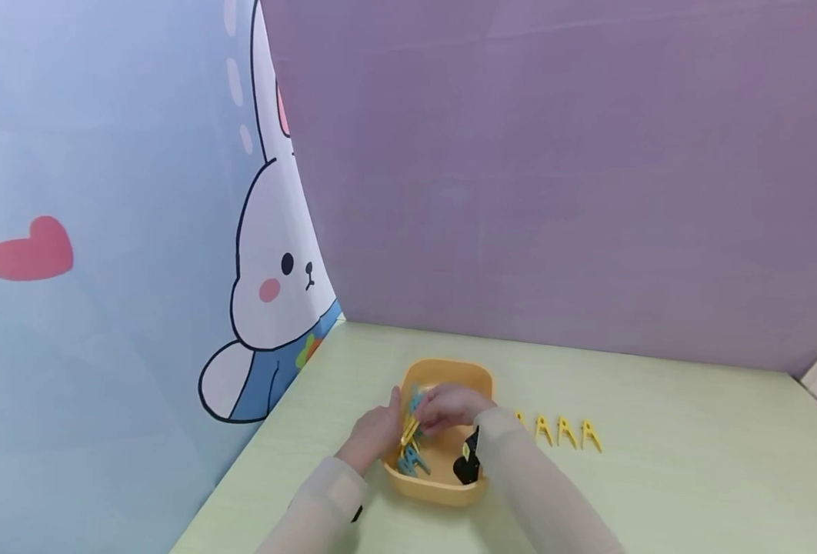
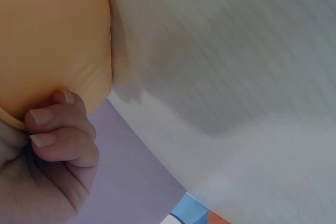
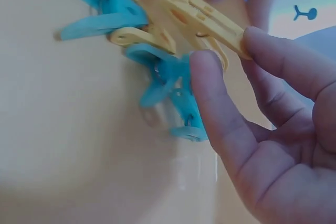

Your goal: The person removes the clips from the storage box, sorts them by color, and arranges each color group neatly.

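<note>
An orange-yellow plastic basket [image 1: 443,495] stands on the table, with my left hand [image 1: 375,432] gripping its left rim. In the left wrist view the curled fingers [image 2: 65,137] press on the basket's outer wall [image 2: 52,35]. Inside the basket, my right hand [image 1: 450,406] pinches a yellow clothespin [image 3: 207,17] between thumb and finger, near one end of it. Several blue clothespins [image 3: 100,17] lie below on the basket's floor, and another yellow clothespin [image 3: 142,38] sits among them.
Several yellow clothespins [image 1: 565,432] lie in a row on the pale table [image 1: 692,462], right of the basket; the right sleeve [image 1: 533,469] partly covers the leftmost. A purple backdrop [image 1: 554,192] rises behind, and a blue rabbit-print panel [image 1: 131,346] borders the left side.
</note>
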`<state>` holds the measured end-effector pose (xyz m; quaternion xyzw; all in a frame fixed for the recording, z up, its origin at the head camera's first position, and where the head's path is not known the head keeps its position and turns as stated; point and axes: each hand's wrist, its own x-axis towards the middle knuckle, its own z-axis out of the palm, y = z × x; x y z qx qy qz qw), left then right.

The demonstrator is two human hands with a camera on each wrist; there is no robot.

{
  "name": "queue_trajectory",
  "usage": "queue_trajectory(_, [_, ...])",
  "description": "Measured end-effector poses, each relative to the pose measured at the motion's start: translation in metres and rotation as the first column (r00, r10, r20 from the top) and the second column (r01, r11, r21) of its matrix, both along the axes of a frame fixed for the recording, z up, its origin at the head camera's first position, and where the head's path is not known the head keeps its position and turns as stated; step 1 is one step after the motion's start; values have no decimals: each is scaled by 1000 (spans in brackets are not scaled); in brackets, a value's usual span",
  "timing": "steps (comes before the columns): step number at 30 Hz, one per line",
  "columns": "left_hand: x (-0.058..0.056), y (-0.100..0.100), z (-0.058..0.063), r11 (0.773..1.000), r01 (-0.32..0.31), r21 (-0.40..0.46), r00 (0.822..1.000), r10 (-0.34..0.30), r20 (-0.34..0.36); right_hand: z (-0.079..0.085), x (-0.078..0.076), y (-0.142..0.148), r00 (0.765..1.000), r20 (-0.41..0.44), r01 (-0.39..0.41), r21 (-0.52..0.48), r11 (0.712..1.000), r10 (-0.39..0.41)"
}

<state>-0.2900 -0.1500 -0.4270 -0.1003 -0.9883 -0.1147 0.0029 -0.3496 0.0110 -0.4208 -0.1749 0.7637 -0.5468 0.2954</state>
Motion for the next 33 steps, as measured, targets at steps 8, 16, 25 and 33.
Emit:
queue_trajectory(8, [1, -2, 1, 1000, -14, 8, 1000, 14, -9, 14, 1, 10, 998, 1, 55, -100, 993, -55])
queue_trajectory(16, [-2, -3, 3, 997, -60, 48, 995, 56, 79, 28, 3, 20, 989, 5, 147, -144, 979, -148])
queue_trajectory(25, [-2, -1, 1, 999, -41, 33, 997, 38, 72, 33, 6, 32, 985, 24, 170, -186, 968, -169])
queue_trajectory(33, [-1, 2, 0, 996, -53, 66, 993, 46, 106, 37, 11, 46, 986, 14, 167, -219, 961, -168])
